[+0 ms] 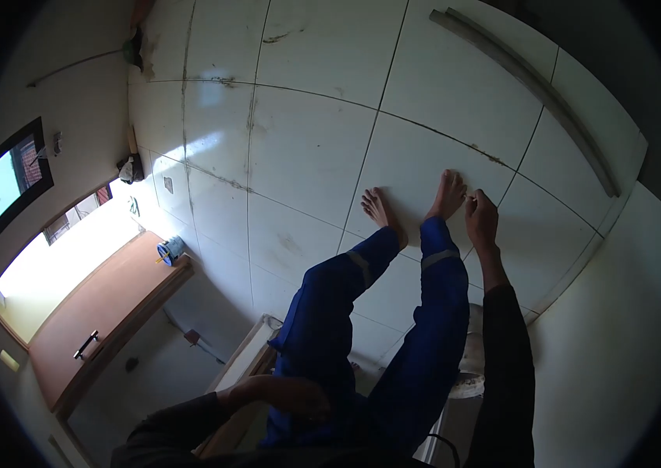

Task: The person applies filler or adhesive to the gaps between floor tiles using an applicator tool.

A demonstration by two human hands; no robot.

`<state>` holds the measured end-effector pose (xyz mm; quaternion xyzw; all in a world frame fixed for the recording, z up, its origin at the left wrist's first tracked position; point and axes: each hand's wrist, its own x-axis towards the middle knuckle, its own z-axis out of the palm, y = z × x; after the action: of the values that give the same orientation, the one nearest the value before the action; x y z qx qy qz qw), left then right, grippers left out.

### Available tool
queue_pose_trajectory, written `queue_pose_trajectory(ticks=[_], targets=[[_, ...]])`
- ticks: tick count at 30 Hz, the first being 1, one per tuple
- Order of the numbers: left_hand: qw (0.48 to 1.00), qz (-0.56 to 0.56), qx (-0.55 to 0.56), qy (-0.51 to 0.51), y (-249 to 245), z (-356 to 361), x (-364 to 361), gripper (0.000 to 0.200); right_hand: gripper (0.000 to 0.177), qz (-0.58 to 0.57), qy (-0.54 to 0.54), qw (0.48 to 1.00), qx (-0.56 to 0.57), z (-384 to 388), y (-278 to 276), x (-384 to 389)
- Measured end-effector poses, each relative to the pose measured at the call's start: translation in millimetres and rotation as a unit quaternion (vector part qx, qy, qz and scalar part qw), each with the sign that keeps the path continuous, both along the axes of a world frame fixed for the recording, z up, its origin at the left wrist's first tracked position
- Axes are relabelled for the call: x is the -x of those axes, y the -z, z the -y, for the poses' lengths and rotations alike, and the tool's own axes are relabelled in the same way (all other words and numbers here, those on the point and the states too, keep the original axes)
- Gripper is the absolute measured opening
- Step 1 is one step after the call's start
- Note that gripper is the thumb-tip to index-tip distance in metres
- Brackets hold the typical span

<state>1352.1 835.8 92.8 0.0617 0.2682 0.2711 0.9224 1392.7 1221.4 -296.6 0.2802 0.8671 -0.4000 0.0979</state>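
Note:
Beside my right foot (447, 193), my right hand (481, 218) reaches down with thumb and fingers pinched together. A tiny pale spot shows at its fingertips, too small to name. My left hand (305, 397) rests at my lap, against the blue trousers (323, 312); its fingers are in shadow and hard to make out. Both legs stretch forward, with the bare left foot (381, 210) and right foot apart on the white tiled floor (307, 148).
Long grey strips (533, 86) lie near the wall at upper right. A pale bucket (471, 359) stands beside my right leg. To the left are a brown door (104, 312) with a handle (86, 345), and a blue bucket (170, 250).

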Motion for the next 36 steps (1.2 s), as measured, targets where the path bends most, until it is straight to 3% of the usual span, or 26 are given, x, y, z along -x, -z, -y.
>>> queue_pose_trajectory(ticks=[2,3,4,5,6,9,11,14,16,18,19,22,27,30,34,36], targets=[[0.979,-0.164,0.029,-0.118,64,-13,64,0.040,0.011,-0.008,-0.076,0.997,-0.014,-11,42,54],[0.960,-0.252,0.013,-0.118,109,-5,101,0.037,0.011,-0.016,-0.090,0.996,-0.011,-13,60,81],[0.852,-0.413,0.023,-0.321,151,1,126,0.032,0.011,-0.025,-0.106,0.994,-0.009,-12,78,108],[0.864,-0.316,0.187,-0.345,182,11,177,0.032,0.011,-0.035,-0.142,0.989,-0.011,-9,93,136],[0.819,-0.371,0.225,-0.375,232,29,207,0.030,0.012,-0.049,-0.179,0.983,-0.011,-4,108,167],[0.613,-0.664,0.333,-0.271,422,117,269,0.029,0.012,-0.063,-0.331,0.940,-0.055,27,126,267],[0.479,-0.741,0.425,-0.203,518,162,291,0.032,0.014,-0.070,-0.428,0.897,-0.083,62,134,327],[0.299,-0.791,0.491,-0.209,595,195,303,0.029,0.012,-0.146,-0.491,0.852,-0.107,128,151,407],[0.230,-0.793,0.517,-0.227,628,194,305,0.023,0.012,-0.166,-0.511,0.836,-0.111,180,166,455],[0.114,-0.817,0.513,-0.238,653,189,299,0.020,0.014,-0.224,-0.501,0.833,-0.065,237,191,501],[0.097,-0.808,0.517,-0.265,654,188,300,0.016,0.014,-0.235,-0.512,0.823,-0.067,267,200,521],[0.109,-0.802,0.512,-0.288,661,204,307,0.013,0.019,-0.283,-0.529,0.797,-0.064,382,238,584],[0.077,-0.808,0.508,-0.290,670,214,309,0.013,0.021,-0.280,-0.525,0.778,-0.201,474,263,624],[0.070,-0.809,0.505,-0.293,671,215,308,0.014,0.017,-0.335,-0.533,0.736,-0.248,469,275,614],[0.067,-0.808,0.500,-0.304,674,215,306,0.014,0.012,-0.302,-0.556,0.724,-0.276,413,269,571],[0.085,-0.801,0.509,-0.302,674,215,307,0.015,0.010,-0.322,-0.568,0.720,-0.235,386,268,547]])
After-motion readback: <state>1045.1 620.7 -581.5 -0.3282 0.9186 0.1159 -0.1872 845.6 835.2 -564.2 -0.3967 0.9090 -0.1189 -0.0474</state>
